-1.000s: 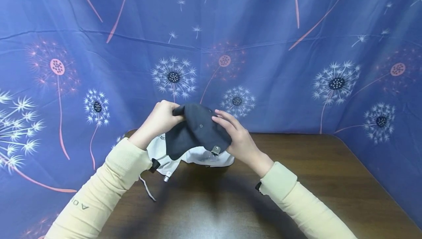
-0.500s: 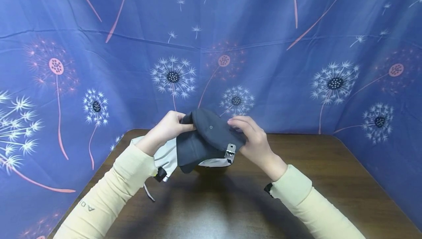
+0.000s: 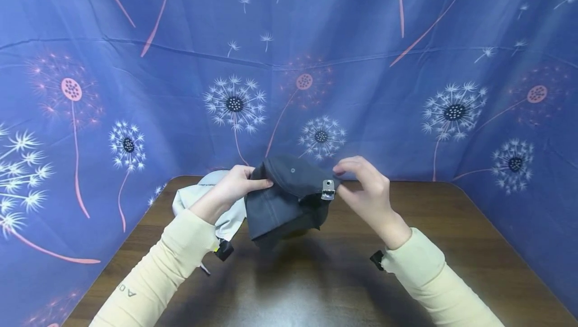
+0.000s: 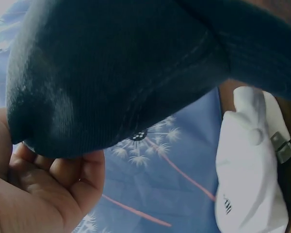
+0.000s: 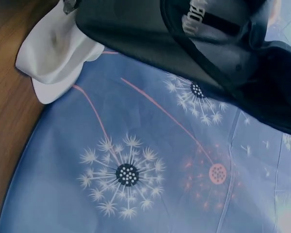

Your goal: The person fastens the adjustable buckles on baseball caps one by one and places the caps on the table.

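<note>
A dark navy cap [image 3: 280, 211] is held above the table between both hands. My left hand [image 3: 230, 189] pinches its left side, thumb on the near face; in the left wrist view the fingers [image 4: 92, 177] curl beneath the fabric. At the cap's right end, by a silver metal buckle [image 3: 328, 190], the thumb and fingertips of my right hand [image 3: 368, 191] pinch the edge. White lettering [image 5: 194, 17] shows on the cap's inside in the right wrist view. A white cap [image 3: 189, 199] lies behind my left wrist, partly hidden; its metal clasp [image 4: 282, 147] appears in the left wrist view.
A brown wooden table [image 3: 433, 247] stretches under both arms. Behind and at both sides hangs a blue cloth [image 3: 379, 106] printed with dandelions. Black camera mounts [image 3: 224, 250] sit at the wrists.
The dark cap has shifted right and slightly down, uncovering more of the white cap at left. My right hand has moved right, from lying along the crown to pinching the edge near the buckle.
</note>
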The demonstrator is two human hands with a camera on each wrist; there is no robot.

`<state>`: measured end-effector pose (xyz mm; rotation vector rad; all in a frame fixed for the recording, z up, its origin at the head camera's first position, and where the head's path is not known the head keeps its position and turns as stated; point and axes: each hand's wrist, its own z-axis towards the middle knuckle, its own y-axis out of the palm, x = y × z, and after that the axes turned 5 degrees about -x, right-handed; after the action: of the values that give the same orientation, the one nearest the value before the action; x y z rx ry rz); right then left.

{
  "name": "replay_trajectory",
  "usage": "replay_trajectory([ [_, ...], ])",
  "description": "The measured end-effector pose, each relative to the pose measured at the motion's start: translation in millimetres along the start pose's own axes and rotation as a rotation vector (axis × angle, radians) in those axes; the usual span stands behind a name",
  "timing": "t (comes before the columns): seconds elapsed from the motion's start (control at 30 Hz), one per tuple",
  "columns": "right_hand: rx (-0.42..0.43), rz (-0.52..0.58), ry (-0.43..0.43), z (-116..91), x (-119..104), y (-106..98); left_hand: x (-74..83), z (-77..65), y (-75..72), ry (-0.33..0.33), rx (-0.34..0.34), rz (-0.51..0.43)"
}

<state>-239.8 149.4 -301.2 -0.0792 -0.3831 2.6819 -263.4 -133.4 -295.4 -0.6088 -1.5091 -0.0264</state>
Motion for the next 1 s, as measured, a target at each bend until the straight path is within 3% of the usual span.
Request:
replay_trajectory([
  [0.17,0.002,-0.009,0.026,-1,1,-5,-6.7,-0.5,6.6,-0.030,-0.049,-0.045],
  [0.47,-0.037,-0.008,0.048,0,0,-9,-22.0,7.0,18.1,-0.014,-0.126,-0.117],
  [0.63,-0.088,0.034,0.172,-1,-2,-9,-31.4,10.4,23.4,-0.018,-0.103,-0.075],
  [0.83,-0.105,0.150,0.380,-4,-7,-6,-37.9,11.8,31.2,-0.015,-0.050,-0.018],
  [1.0,-0.099,0.153,0.499,-2,-10,-7,-37.4,10.1,33.7,0.065,-0.038,-0.025],
])
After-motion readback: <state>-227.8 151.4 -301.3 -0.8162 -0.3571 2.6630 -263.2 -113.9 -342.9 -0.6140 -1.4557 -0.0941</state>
